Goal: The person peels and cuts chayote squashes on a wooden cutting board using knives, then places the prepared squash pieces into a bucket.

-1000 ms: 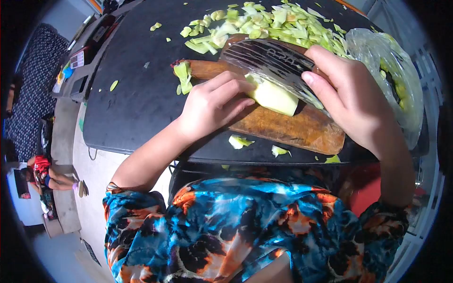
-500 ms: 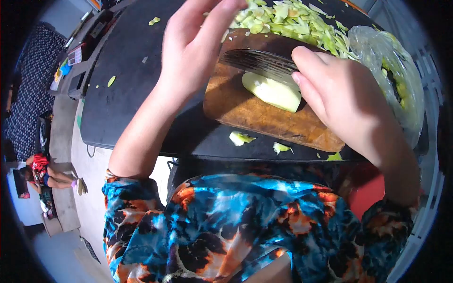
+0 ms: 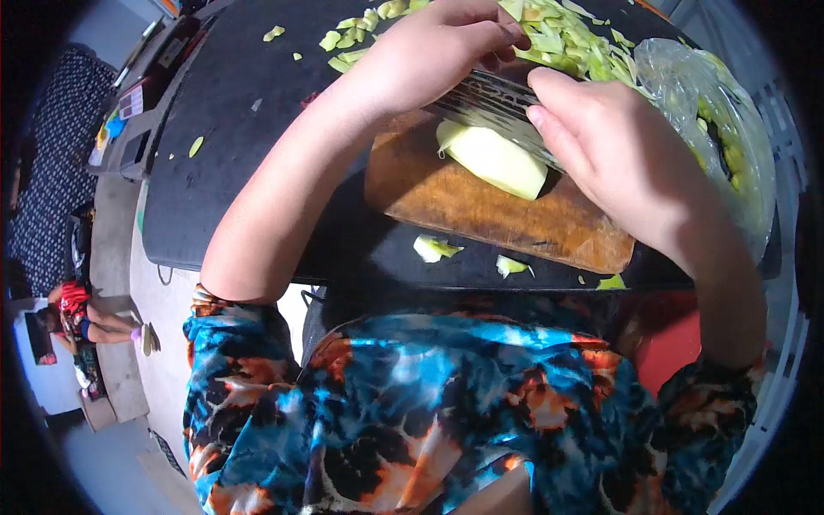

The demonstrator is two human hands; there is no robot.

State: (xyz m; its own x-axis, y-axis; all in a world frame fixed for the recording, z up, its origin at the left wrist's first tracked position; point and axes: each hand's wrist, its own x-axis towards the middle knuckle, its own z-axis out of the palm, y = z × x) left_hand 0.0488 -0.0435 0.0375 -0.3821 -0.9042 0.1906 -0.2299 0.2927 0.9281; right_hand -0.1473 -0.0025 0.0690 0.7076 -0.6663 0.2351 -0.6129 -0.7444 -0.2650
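A pale green peeled vegetable piece point(image 3: 493, 160) lies on the wooden cutting board point(image 3: 481, 212). My right hand point(image 3: 605, 142) is closed on a wide-bladed knife point(image 3: 491, 105), its dark blade just beyond the vegetable. My left hand point(image 3: 455, 51) is over the far side of the blade, off the vegetable, with its fingers bent; whether they hold a scrap cannot be made out. Green peelings and scraps point(image 3: 571, 41) lie heaped behind both hands.
A clear plastic bag point(image 3: 712, 129) with green contents sits on the dark table point(image 3: 232, 154) at the right. Scraps point(image 3: 436, 249) lie near the front edge. A red object point(image 3: 661, 343) is below the table. Another person point(image 3: 77, 313) is far left.
My left hand has left the vegetable, lifted away to the far left and then come right, over the blade. The right hand keeps the knife, and the vegetable stays on the board.
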